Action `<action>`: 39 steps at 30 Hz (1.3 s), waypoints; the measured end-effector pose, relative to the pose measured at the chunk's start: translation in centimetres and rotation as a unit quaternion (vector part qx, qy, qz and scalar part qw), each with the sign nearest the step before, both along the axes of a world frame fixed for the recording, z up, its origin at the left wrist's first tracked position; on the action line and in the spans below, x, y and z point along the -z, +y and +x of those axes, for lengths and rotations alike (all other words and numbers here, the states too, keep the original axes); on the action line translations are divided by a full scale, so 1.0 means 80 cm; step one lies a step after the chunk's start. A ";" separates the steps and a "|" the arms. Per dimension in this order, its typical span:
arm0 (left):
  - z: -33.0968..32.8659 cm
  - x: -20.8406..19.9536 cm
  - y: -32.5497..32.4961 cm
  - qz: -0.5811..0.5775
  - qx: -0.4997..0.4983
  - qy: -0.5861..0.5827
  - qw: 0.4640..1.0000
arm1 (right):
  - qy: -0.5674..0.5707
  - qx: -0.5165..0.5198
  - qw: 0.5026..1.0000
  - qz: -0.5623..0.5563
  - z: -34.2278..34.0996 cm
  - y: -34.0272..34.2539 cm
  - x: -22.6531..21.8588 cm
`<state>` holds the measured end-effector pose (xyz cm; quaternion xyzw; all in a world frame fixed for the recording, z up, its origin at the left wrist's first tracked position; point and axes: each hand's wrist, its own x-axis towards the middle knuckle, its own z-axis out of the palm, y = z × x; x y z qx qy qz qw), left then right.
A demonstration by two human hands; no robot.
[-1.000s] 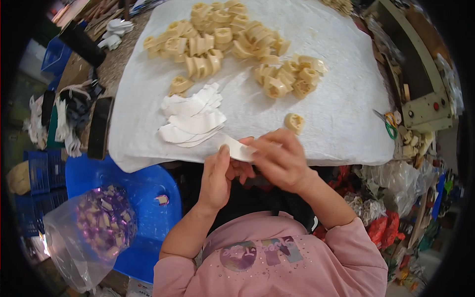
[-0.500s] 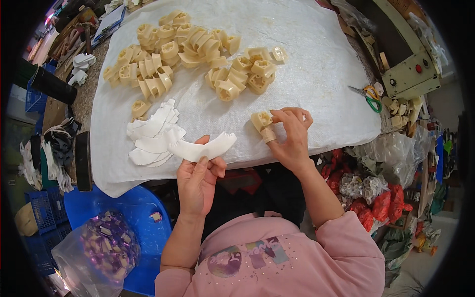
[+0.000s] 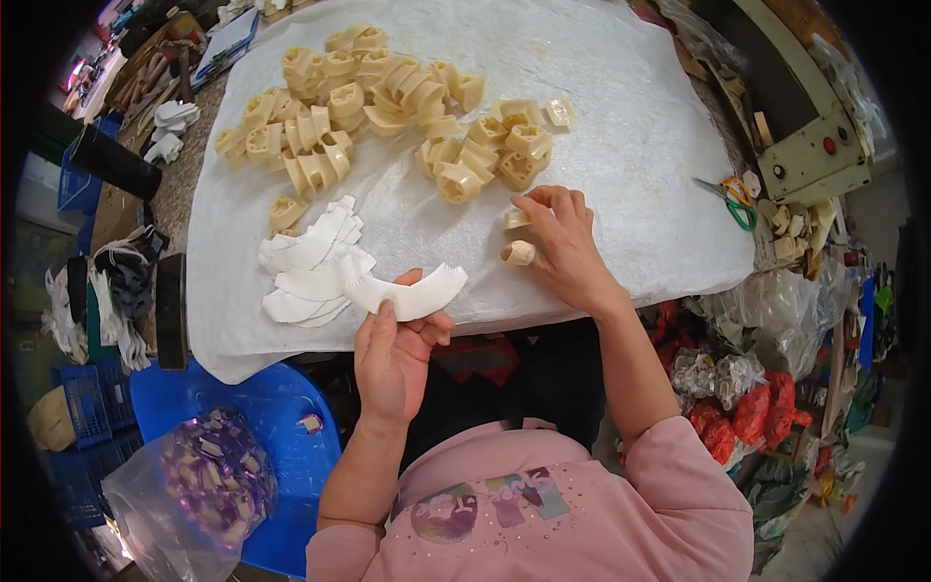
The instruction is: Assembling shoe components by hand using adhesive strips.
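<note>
My left hand (image 3: 396, 357) pinches a curved white strip (image 3: 415, 299) with notched ends, thumb in front and fingers behind. The strip is held up next to a loose stack of similar white strips (image 3: 310, 272) on the covered table. Over to the right, my right hand (image 3: 567, 242) bends its fingers over a small cream plastic piece (image 3: 517, 220), which is partly hidden beneath them. A tan wrap (image 3: 519, 253) covers the thumb tip, which sits a little apart from the piece. Several hollow, curved cream plastic parts (image 3: 349, 102) lie heaped at the far side.
White woven sheeting (image 3: 621, 126) covers the table. Scissors (image 3: 734, 194) lie at its right edge, near a metal control box (image 3: 815, 160). A blue chair (image 3: 301, 466) at lower left holds a clear bag of purple-and-cream pieces (image 3: 218, 470). Red bags (image 3: 752, 412) are piled at right.
My right hand has shifted slightly up and left, its fingers now covering more of the cream piece. The thumb has moved away from it. My left hand still holds the strip.
</note>
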<state>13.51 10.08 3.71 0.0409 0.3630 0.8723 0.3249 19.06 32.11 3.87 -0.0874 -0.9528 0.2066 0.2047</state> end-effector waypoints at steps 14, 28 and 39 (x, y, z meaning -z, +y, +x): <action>0.020 -0.034 0.015 -0.059 -0.050 0.085 0.993 | 0.283 -0.160 0.903 -0.282 0.014 -0.099 -0.020; 0.028 -0.035 0.002 -0.124 -0.009 0.189 0.974 | 0.329 -0.196 0.905 -0.183 0.008 -0.098 -0.017; 0.026 -0.029 0.004 -0.209 -0.071 0.342 0.914 | 0.313 -0.142 0.938 -0.049 0.002 -0.097 -0.021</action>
